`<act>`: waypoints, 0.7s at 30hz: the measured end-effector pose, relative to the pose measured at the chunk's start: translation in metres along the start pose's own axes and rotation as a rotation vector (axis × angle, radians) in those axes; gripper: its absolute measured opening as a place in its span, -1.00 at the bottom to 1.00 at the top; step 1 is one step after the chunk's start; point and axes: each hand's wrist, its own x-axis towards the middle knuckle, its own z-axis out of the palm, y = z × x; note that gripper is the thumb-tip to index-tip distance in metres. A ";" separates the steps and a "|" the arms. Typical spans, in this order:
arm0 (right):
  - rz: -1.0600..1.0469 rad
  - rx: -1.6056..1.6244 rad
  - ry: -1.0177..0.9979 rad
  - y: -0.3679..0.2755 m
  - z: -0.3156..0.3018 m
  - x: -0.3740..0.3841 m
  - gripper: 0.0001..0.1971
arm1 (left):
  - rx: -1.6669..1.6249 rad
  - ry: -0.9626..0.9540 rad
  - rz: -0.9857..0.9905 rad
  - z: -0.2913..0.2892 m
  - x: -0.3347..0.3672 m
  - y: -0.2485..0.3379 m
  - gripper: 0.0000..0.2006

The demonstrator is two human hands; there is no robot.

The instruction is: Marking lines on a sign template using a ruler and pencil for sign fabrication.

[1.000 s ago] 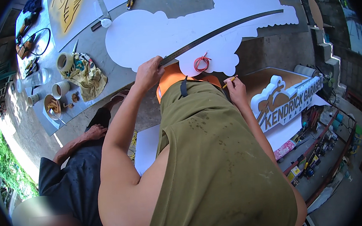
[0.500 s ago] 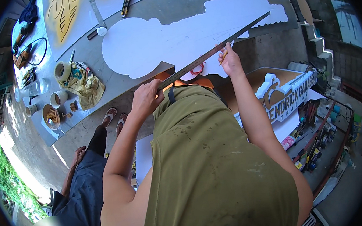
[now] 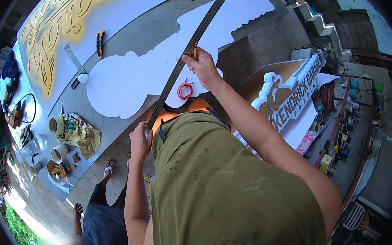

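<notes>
A long dark metal ruler runs at a slant from near my waist across a white cut-out board with a wavy outline. My left hand is closed on the ruler's near end. Farther up, my right hand has its thumb and fingers at the ruler's edge, and a yellow pencil sticks up from the same fingers. A coil of red cord lies on the white board just below my right hand.
The grey table holds a rag, cups, a brown bowl, a cutter and a power tool. Right of me stand a lettered sign and a tool rack. Another person is at the lower left.
The ruler has swung steeper, its far end going up and left. My right hand has moved left onto the ruler with the pencil; my left hand has come down and left.
</notes>
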 end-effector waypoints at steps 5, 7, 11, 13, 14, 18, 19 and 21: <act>-0.092 -0.115 -0.166 0.002 0.046 -0.004 -0.93 | -0.076 0.259 0.075 -0.006 0.033 0.058 -0.38; -0.003 -0.071 -0.236 -0.007 0.062 -0.011 -0.92 | -0.185 0.326 0.089 -0.011 0.050 0.075 -0.41; 0.040 -0.012 -0.343 -0.009 0.076 -0.019 -0.86 | -0.408 0.327 0.084 -0.017 0.066 0.081 -0.80; 0.027 -0.113 -0.373 0.002 0.077 -0.012 -0.85 | -0.429 0.367 0.127 -0.022 0.060 0.078 -0.88; 0.008 -0.226 -0.381 0.002 0.078 -0.011 -0.84 | -0.438 0.407 0.145 -0.024 0.055 0.077 -0.88; 0.020 -0.212 -0.423 -0.003 0.074 -0.009 -0.82 | -0.359 0.488 0.189 -0.031 0.041 0.069 -0.87; 0.036 -0.212 -0.425 0.000 0.070 -0.011 -0.82 | -0.294 0.474 0.174 -0.030 0.036 0.066 -0.85; 0.082 -0.253 -0.366 0.002 0.058 -0.011 -0.84 | -0.340 0.493 0.165 -0.020 0.029 0.065 -0.84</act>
